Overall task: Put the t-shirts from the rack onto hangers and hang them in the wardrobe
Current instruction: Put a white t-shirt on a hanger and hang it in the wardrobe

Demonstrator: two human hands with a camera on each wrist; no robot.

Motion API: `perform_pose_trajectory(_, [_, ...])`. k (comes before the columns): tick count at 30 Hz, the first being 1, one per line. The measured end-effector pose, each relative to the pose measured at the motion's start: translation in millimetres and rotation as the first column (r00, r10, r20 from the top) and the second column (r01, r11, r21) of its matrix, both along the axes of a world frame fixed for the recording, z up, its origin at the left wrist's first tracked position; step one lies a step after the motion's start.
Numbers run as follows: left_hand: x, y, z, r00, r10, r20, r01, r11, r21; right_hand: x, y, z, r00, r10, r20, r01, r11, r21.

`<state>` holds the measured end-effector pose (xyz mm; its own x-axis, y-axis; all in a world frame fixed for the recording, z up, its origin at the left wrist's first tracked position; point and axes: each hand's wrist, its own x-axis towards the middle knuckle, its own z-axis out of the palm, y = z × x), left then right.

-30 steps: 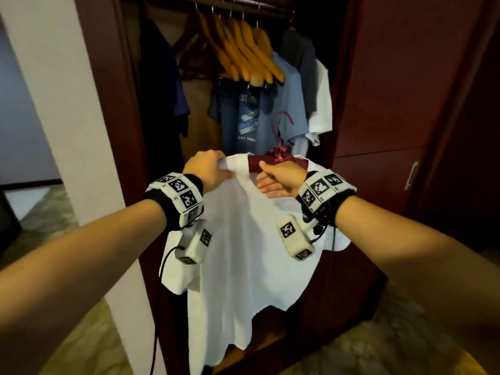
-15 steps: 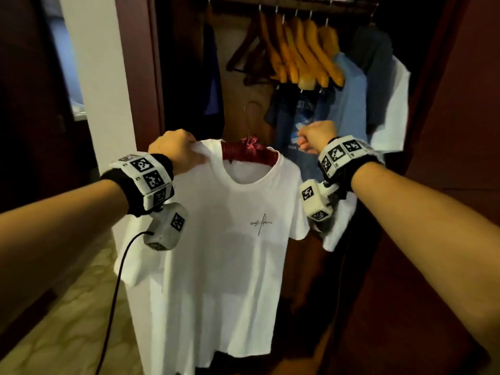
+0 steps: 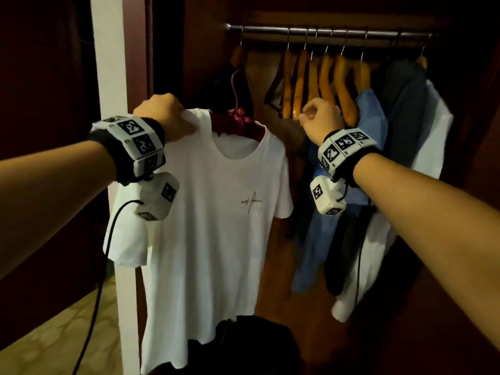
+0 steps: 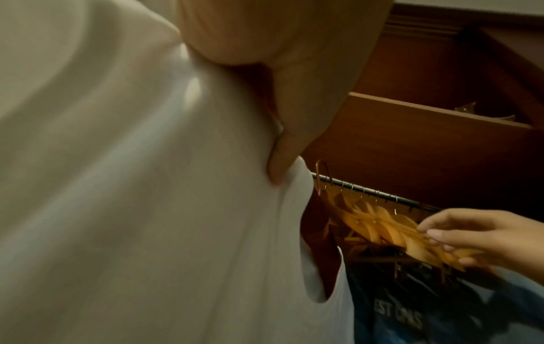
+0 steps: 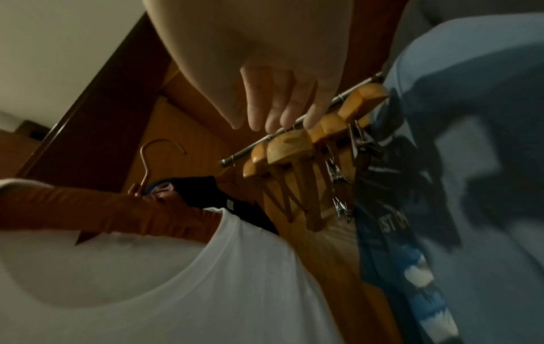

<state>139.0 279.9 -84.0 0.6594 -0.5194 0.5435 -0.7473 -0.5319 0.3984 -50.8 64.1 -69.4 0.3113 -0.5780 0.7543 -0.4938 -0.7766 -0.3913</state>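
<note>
- The white t-shirt (image 3: pixel 205 212) hangs full length in front of the open wardrobe (image 3: pixel 460 185), its shoulders draped over a dark red padded hanger (image 3: pixel 238 125); the hanger's hook (image 3: pixel 235 85) points up, free in the air, below the rail (image 3: pixel 324 31) and off to its left
- The left hand (image 3: pixel 165 117) pinches the shirt's shoulder, thumb pressed into the cloth over the hanger's end as the left wrist view shows; that one-sided hold carries the whole load, so I judge the hanger could tip and the far shoulder slide off
- The wide neckline sits loose on the padding; a jolt on the way up could let the shirt slip down one arm of the hanger
- The right hand (image 3: pixel 320 117) holds nothing; its fingers (image 5: pixel 276 116) hang loosely curled, tips at the row of wooden hangers (image 3: pixel 324 85); whether they touch the wood I cannot tell
- Those wooden hangers crowd the rail, with blue and dark shirts (image 3: pixel 378 158) just beyond; if no gap is opened, the hook may snag a neighbour or knock one down
- A dark garment hangs at the rail's left end, behind the hook; the white sleeve could catch on it going in
- The hook faces sideways to the rail; lifted like that it could miss the bar and drop
</note>
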Motion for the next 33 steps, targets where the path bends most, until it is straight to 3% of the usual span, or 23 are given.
perform_pose_trajectory(4, [-8.7,-13.0,27.1,0.987,0.111,0.119,-0.114,0.993,0.023,10.5,-13.7,16.2,0.983,0.001,-0.182,-0.031,0.986,-0.163])
perform_pose_trajectory(11, [-14.6,-60.5,69.9,0.931,0.188,0.312,-0.2,0.98,0.008,27.4,-35.6,42.6,0.943,-0.004,-0.332,-0.057,0.983,-0.175])
perform_pose_trajectory(18, [6.3,-113.7,113.6,0.885,0.193,0.423,-0.212,0.977,-0.003,48.5,-57.3,59.3,0.779,-0.033,-0.626,-0.085,0.984,-0.158])
perform_pose_trajectory(25, [35.0,-154.9,146.1,0.869,0.183,0.459,-0.186,0.982,-0.039,52.6,-61.5,68.7,0.776,-0.051,-0.629,-0.088,0.978,-0.188])
perform_pose_trajectory(33, [66.9,-177.3,169.4,0.888,0.119,0.445,-0.14,0.99,0.015,55.7,-61.5,74.8,0.743,-0.098,-0.662,-0.055,0.977,-0.206])
